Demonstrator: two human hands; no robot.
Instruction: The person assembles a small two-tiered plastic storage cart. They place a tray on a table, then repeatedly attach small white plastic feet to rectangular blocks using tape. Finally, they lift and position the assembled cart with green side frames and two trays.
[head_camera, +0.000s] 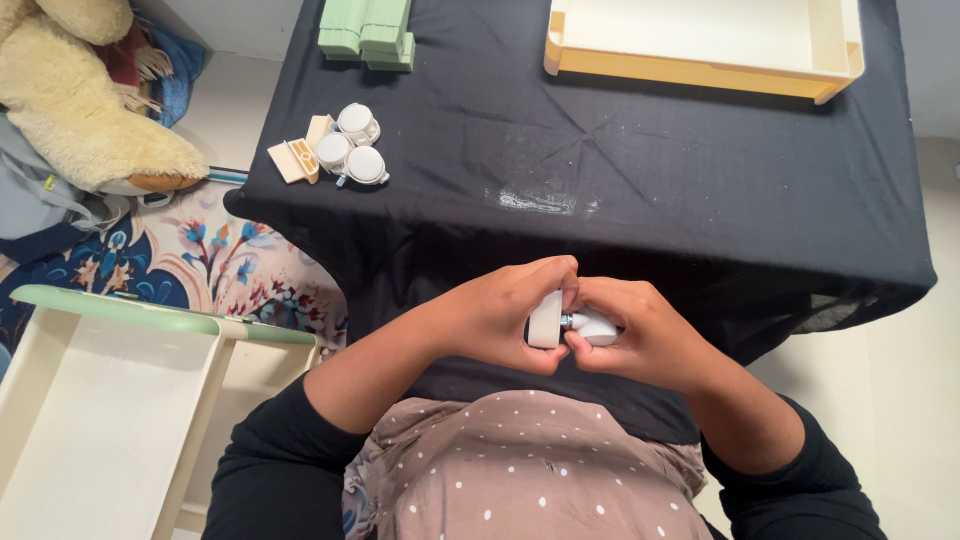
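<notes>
Left hand (500, 310) clenched around white caster wheel (546, 319); right hand (640, 335) clenched on its white housing (598, 328). Caster held at near edge of black-draped table (700, 200), close to torso; long axis left to right, wheel end toward left. Three spare casters (350, 150) beside cream brackets (300, 155) at table's far left. Green block (368, 32) and yellow-edged cream tray (700, 70) along far edge. No labels discernible.

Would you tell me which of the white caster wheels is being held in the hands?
The caster wheel near the table's front edge, gripped between left hand and right hand; three others lie untouched far left.
</notes>
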